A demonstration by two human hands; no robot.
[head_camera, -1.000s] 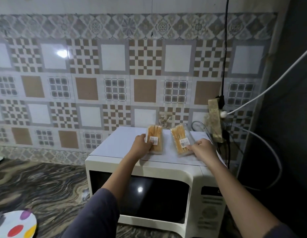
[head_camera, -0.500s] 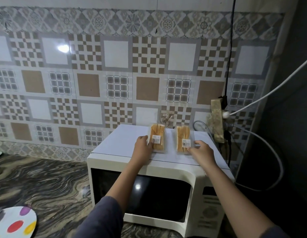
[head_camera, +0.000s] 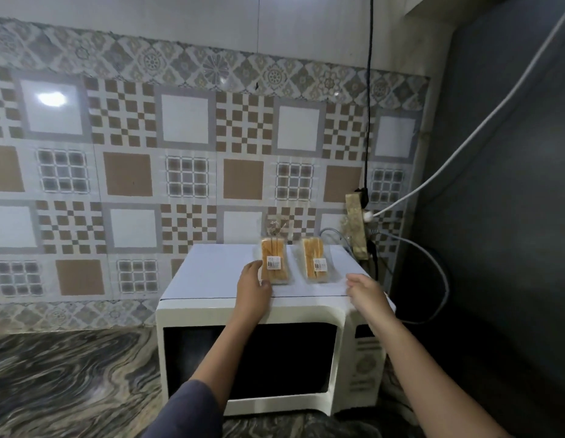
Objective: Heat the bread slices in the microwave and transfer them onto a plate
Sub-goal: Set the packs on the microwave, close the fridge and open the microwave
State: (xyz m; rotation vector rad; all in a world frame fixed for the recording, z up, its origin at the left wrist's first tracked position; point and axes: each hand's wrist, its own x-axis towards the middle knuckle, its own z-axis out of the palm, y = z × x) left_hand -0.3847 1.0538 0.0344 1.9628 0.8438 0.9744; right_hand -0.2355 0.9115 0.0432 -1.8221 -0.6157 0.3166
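Cables crowd the right of the microwave (head_camera: 211, 273): a black lead (head_camera: 368, 90) drops down the wall (head_camera: 186, 121) to a grimy strip (head_camera: 357, 229) hanging just beside the oven's back right corner, and a white cord (head_camera: 432, 170) runs up and off to the right. None of it lies between me and the bread. The wall is glossy patterned tile in brown, grey and white, and the bench (head_camera: 69, 374) under the oven is dark, swirled stone. The microwave is a rounded cream box with a flat white top, a dark glass door (head_camera: 274, 358), closed, and a pale panel (head_camera: 365, 365) at its right. Two clear wrapped packs of sliced bread lie side by side on that top, near but apart, each with a white barcode label: the left pack (head_camera: 274, 262) and the right pack (head_camera: 315, 259). My left grip (head_camera: 252, 287) rests on the top against the left pack's near left edge; I cannot tell whether it pinches the wrap. My right grip (head_camera: 366, 290) is released and grasps nothing. Half a second ago its fingers touched the right pack; now it has drawn back towards the front edge, blurred, clear of the wrap.
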